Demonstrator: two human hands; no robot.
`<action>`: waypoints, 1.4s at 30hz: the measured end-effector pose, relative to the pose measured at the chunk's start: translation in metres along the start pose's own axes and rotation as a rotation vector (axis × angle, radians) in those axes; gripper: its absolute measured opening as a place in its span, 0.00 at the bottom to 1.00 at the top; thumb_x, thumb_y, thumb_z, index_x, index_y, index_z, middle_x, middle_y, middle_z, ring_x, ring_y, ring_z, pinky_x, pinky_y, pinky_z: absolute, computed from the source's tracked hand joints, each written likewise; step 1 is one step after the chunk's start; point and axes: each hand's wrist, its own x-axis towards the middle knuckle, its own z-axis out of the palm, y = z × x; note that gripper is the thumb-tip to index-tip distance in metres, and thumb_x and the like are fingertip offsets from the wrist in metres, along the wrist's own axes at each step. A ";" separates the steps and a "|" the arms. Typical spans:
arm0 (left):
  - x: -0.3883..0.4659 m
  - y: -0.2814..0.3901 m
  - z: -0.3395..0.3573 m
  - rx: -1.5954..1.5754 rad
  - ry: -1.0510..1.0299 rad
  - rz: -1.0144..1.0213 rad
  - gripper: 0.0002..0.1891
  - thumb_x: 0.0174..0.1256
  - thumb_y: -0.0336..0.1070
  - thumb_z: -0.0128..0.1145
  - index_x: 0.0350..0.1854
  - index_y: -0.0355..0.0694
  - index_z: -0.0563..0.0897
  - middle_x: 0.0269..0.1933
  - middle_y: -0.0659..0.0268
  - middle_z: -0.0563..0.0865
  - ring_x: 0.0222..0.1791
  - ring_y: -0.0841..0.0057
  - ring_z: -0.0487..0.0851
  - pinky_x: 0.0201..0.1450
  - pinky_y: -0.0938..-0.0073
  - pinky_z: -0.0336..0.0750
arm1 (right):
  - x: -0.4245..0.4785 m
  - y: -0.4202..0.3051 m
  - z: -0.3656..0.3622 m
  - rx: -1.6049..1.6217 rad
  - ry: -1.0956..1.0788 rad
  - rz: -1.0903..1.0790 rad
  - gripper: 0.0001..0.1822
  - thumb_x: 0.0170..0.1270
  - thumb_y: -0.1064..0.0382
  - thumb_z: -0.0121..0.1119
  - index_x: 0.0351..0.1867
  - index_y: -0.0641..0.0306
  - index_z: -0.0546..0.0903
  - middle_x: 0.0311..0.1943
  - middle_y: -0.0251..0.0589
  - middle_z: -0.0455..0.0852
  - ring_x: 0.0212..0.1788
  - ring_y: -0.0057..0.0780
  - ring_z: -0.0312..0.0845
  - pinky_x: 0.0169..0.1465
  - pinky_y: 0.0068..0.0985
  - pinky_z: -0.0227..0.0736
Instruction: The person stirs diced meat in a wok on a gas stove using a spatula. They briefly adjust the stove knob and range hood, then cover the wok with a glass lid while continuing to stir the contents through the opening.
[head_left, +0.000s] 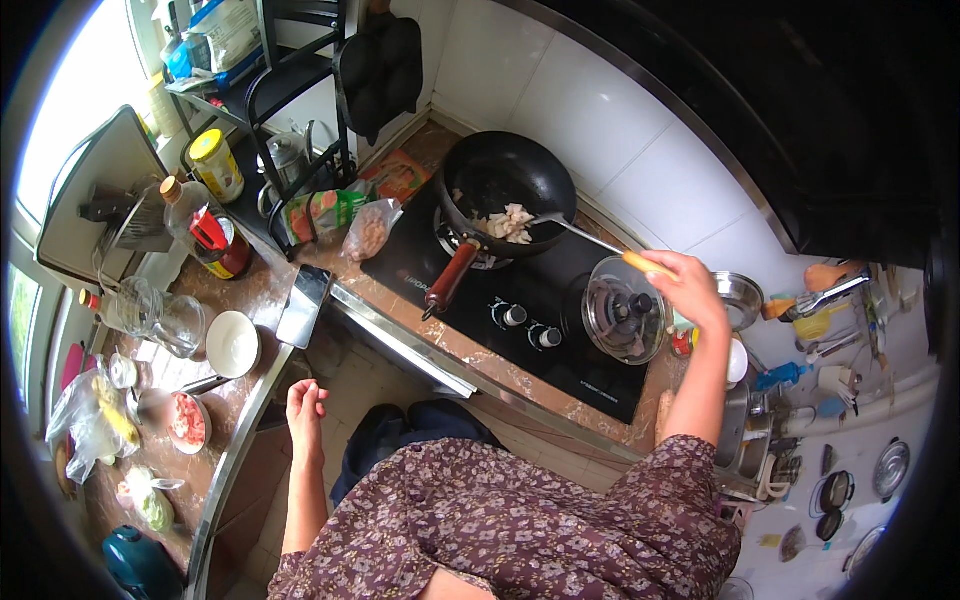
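Note:
My right hand (691, 291) grips the yellow handle of a metal spatula (592, 238). The spatula's head reaches into a black wok (517, 169) and touches pale chopped pieces of food (508, 223). Under the wok is the left burner of a black glass gas hob (480, 315), and its reddish-brown handle (452, 276) points towards me. A glass lid (625, 311) with a black knob lies over the right burner, below my right forearm. Away from the counter edge hangs my left hand (306, 405), holding nothing, its fingers loosely curled.
On the left counter are a smartphone (304, 306), a white bowl (233, 344), a bowl of raw pink meat (188, 424) and an oil bottle (195, 217). A bag of nuts (373, 229) lies beside the hob. A black range hood (750, 97) overhangs the right; a sink (739, 431) lies beyond my right arm.

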 end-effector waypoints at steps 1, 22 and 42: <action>0.000 0.000 -0.001 0.001 0.008 0.000 0.08 0.76 0.39 0.54 0.49 0.44 0.79 0.36 0.73 0.82 0.27 0.91 0.69 0.33 0.88 0.64 | -0.004 -0.007 -0.011 -0.016 -0.057 0.101 0.19 0.64 0.59 0.65 0.58 0.51 0.84 0.48 0.38 0.90 0.48 0.32 0.86 0.55 0.30 0.76; -0.025 -0.010 0.096 0.575 -0.624 0.258 0.16 0.72 0.40 0.58 0.56 0.40 0.77 0.43 0.63 0.84 0.41 0.74 0.84 0.45 0.72 0.77 | 0.043 -0.004 0.064 0.506 0.154 0.028 0.19 0.69 0.61 0.60 0.59 0.61 0.82 0.31 0.28 0.82 0.31 0.16 0.73 0.40 0.20 0.73; -0.090 -0.105 0.607 1.346 -0.604 1.034 0.30 0.64 0.49 0.60 0.68 0.47 0.71 0.65 0.56 0.74 0.56 0.61 0.80 0.54 0.55 0.73 | -0.030 0.140 -0.014 0.788 0.119 -0.264 0.18 0.72 0.67 0.58 0.61 0.69 0.79 0.37 0.31 0.84 0.30 0.14 0.73 0.36 0.16 0.72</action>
